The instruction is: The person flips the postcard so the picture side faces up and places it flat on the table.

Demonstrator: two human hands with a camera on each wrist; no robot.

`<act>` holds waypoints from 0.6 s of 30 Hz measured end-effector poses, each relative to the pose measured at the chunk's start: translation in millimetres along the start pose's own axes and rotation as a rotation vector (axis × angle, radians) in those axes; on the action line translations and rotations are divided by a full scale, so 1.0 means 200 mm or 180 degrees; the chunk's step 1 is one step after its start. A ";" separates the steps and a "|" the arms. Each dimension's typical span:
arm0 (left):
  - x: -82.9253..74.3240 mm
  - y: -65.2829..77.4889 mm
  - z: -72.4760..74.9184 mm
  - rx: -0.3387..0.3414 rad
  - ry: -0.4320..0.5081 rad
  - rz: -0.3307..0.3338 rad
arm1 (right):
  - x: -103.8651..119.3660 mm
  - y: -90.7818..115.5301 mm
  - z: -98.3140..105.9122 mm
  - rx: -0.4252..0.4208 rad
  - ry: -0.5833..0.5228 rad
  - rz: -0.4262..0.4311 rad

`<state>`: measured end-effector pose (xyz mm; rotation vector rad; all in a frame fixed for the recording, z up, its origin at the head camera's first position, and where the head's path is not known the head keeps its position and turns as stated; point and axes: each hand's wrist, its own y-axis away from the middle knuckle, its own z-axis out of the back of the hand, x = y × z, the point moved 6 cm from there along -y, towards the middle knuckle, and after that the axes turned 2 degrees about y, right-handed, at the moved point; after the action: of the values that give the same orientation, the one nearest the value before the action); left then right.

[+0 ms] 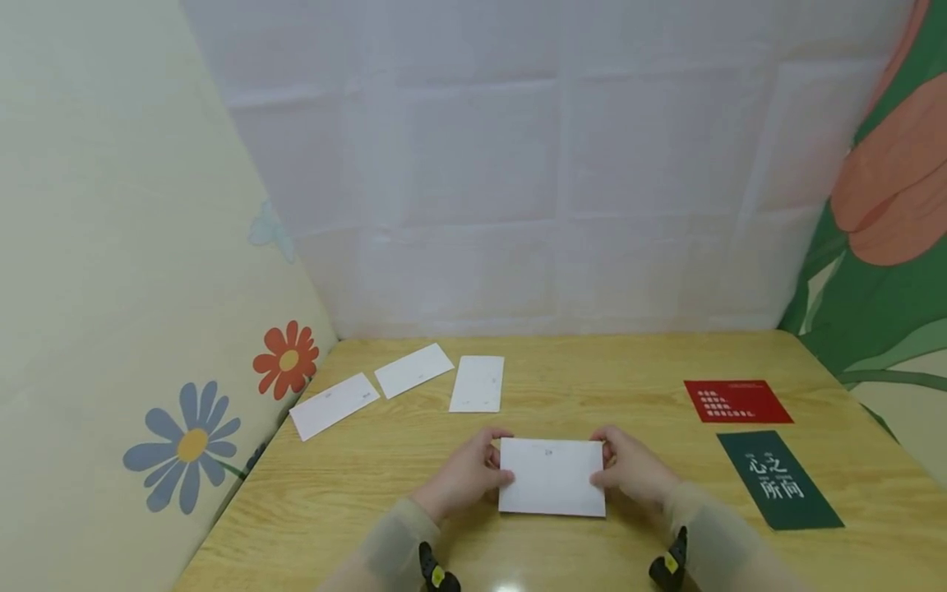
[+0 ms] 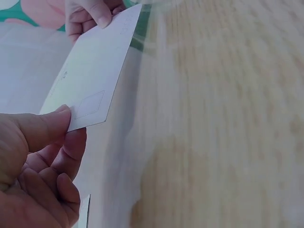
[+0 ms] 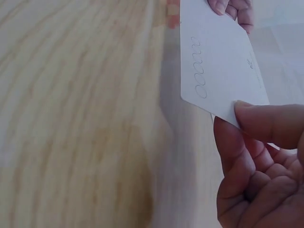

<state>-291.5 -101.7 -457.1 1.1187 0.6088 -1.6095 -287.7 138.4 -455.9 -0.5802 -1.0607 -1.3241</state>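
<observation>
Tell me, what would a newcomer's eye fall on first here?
Probably the white card at the near middle of the table, its two ends pinched by the left hand and right hand. Next, the red card and green card, bold against the pale wood on the table's right side. Then perhaps the big orange flower at the upper right of the head view.

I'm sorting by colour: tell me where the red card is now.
In the head view, the red card lies on the right side of the table, just beyond the green card and to the right of the held white card.
</observation>
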 end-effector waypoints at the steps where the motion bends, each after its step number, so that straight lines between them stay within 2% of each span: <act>1: 0.00 0.00 0.01 -0.0008 0.0005 -0.0010 | 0.01 0.00 0.00 0.0006 0.0023 0.0010; 9: -0.03 0.01 0.03 -0.0018 0.0070 -0.0147 | 0.06 0.01 0.04 0.0044 0.0265 0.0203; 18: -0.08 0.01 0.06 0.0007 0.0086 -0.0260 | 0.11 0.03 0.07 0.0088 0.0131 0.0285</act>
<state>-293.8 -106.1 -437.7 1.1315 0.6783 -1.6673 -288.1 140.7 -428.4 -0.5710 -1.0067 -1.2365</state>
